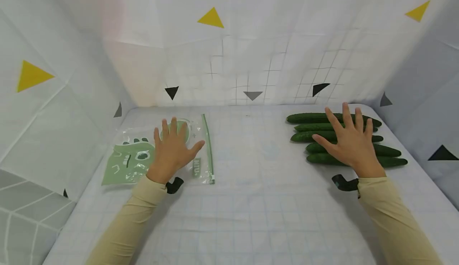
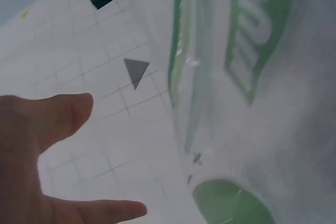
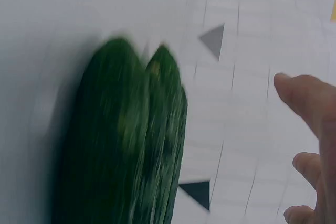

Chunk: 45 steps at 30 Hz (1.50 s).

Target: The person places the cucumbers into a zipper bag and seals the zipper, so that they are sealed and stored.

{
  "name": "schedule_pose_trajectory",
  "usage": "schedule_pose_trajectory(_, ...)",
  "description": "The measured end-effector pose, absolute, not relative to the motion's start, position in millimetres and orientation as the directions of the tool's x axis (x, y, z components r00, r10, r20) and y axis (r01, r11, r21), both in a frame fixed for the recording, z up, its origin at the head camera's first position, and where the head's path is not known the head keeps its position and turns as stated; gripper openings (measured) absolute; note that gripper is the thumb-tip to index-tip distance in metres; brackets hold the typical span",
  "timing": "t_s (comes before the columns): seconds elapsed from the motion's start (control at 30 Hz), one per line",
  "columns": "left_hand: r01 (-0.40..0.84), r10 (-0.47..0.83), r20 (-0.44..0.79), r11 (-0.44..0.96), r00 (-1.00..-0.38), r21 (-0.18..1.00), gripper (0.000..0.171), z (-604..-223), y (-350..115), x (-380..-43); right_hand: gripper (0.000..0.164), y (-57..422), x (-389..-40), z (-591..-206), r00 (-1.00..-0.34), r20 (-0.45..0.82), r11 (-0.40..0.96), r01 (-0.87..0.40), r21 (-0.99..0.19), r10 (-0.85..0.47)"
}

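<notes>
In the head view my left hand (image 1: 172,149) hovers with spread fingers over a clear zip bag (image 1: 195,149) that has green printing and a green zip edge. The bag lies flat at the left of the table, and my hand hides part of it. My right hand (image 1: 351,143), fingers also spread, is above several dark green cucumbers (image 1: 305,117) lying side by side at the right. Up close in the right wrist view the cucumbers (image 3: 115,140) look blurred, with my fingers to their right. The zip bag (image 2: 252,129) fills the right of the left wrist view. Neither hand holds anything.
A white table (image 1: 251,201) with a faint grid carries the bag and the cucumbers. White sheets (image 1: 258,2) with yellow, black and grey triangles hang behind it and at both sides. A dark wrist mount (image 1: 346,183) shows beneath each cuff.
</notes>
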<state>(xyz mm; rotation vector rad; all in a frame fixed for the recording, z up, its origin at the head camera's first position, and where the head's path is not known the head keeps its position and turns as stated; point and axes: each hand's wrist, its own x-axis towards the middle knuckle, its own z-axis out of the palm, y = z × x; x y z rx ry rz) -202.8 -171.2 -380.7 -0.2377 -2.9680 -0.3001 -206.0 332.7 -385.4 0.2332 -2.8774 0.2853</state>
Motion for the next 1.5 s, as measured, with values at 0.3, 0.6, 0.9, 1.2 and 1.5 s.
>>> schedule_pose_trajectory(0.3, 0.182, 0.177, 0.044, 0.962, -0.983, 0.203, 0.074, -404.2, -151.2, -200.7, 0.087, 282.0, -218.3, -387.9, -0.917, 0.293, 0.909, -0.344, -0.234, -0.271)
schedule_pose_trajectory(0.6, 0.123, 0.127, -0.003, 0.972, -0.992, 0.202, 0.085, -420.5, -143.9, -199.1, 0.078, 225.5, -232.5, -399.3, -0.863, 0.299, 0.791, -0.496, -0.357, -0.407)
schedule_pose_trajectory(0.9, 0.120, 0.113, 0.052, 0.978, -0.992, 0.171, 0.068, -427.6, -138.6, -195.2, 0.078, 163.3, -241.4, -398.8, -0.807, 0.250, 0.700, -0.589, -0.405, -0.535)
schedule_pose_trajectory(1.2, 0.132, 0.112, 0.106, 0.971, -0.988, 0.201, 0.055, -425.2, -140.3, -191.2, 0.072, 114.1, -251.2, -407.9, -0.782, 0.201, 0.658, -0.610, -0.443, -0.590)
schedule_pose_trajectory(1.5, 0.124, 0.107, 0.093, 0.971, -0.990, 0.206, 0.053, -423.8, -142.1, -191.0, 0.067, 82.2, -261.1, -420.8, -0.743, 0.121, 0.640, -0.636, -0.432, -0.658)
